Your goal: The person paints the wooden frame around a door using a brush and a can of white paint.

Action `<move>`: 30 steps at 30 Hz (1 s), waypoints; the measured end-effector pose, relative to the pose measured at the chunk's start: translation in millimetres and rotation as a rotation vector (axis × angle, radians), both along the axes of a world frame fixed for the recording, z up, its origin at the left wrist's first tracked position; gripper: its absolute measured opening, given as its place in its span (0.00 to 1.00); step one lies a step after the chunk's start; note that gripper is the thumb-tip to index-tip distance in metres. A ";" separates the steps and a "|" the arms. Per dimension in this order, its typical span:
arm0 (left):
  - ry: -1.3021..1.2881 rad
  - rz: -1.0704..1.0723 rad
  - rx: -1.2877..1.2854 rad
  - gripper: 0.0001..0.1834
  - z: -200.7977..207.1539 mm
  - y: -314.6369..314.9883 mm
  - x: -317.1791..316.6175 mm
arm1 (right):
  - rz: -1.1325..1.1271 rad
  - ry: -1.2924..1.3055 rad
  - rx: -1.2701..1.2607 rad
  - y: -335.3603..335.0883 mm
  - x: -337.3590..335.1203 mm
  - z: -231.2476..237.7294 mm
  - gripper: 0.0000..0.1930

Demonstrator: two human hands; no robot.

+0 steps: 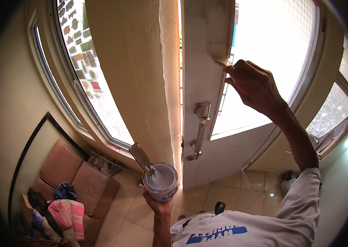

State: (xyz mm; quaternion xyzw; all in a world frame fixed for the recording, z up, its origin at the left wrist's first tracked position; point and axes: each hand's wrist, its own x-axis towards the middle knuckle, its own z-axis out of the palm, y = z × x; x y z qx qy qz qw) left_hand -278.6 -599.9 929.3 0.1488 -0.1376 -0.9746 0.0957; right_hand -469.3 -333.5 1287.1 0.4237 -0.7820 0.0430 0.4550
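My left hand is wrapped round a round plastic tub held low in front of me. Inside the tub is a whitish paste. A flat scraper smeared with white leans out over the tub's left rim. My right hand is raised to the white door, fingers closed on a small flat tool with a pale edge. That tool's edge touches the door beside its glass opening; my fingers hide the rest, so its exact kind is unclear.
A metal pull handle juts from the door below my right hand. At the left stand a pinkish-brown sofa with heaped clothes and a tall window. A bag lies on the tiled floor at right.
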 end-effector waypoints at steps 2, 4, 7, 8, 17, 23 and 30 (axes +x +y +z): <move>-0.001 0.010 0.013 0.38 -3.1 -2.1 1.3 | 0.080 -0.215 -0.054 5.2 2.7 19.5 0.08; -0.017 0.007 0.038 0.38 -2.9 -1.6 -0.1 | 0.086 -0.262 -0.092 10.7 5.2 66.4 0.08; 0.001 -0.015 0.003 0.38 -2.2 -0.2 -0.2 | -0.115 -0.263 -0.236 16.4 -15.8 110.6 0.07; -0.001 -0.010 -0.002 0.38 -1.8 0.1 0.8 | 0.000 0.016 -0.150 6.4 -17.6 118.7 0.05; -0.006 0.021 0.034 0.36 -3.0 -3.4 7.5 | 0.045 -0.080 0.064 -10.8 8.3 3.0 0.09; 0.000 -0.010 0.010 0.36 1.8 -1.0 4.4 | 0.093 -0.115 -0.108 -3.9 -9.2 88.6 0.07; 0.006 -0.001 0.041 0.37 -1.3 0.8 3.9 | -0.003 0.516 -0.084 -17.9 -14.6 102.4 0.06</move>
